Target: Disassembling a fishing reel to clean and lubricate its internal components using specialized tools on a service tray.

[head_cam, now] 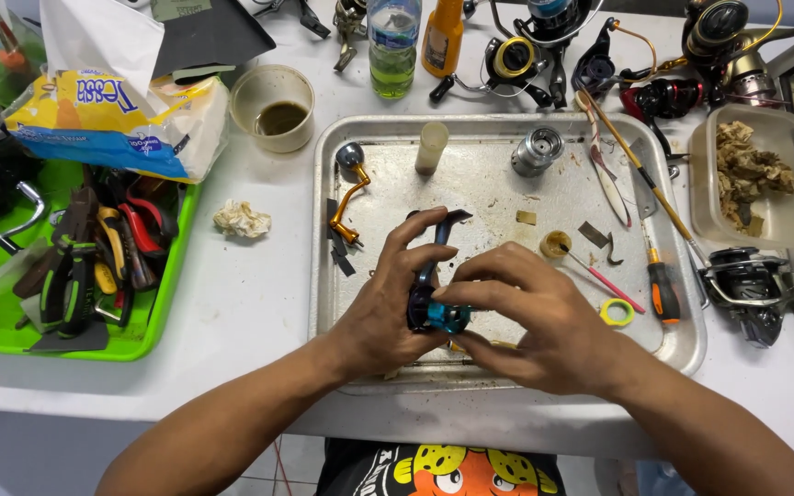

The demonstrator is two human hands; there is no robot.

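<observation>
Your left hand [388,308] and right hand [530,317] both grip the dark fishing-reel body [429,294] over the metal tray's [507,197] near edge; its long axis points far, left hand nearer.

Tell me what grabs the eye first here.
Both hands, left hand and right hand, meet over the metal tray, gripping a dark reel body with a blue part. A gold reel handle lies on the tray to its left; a green tray of pliers sits far left.
</observation>
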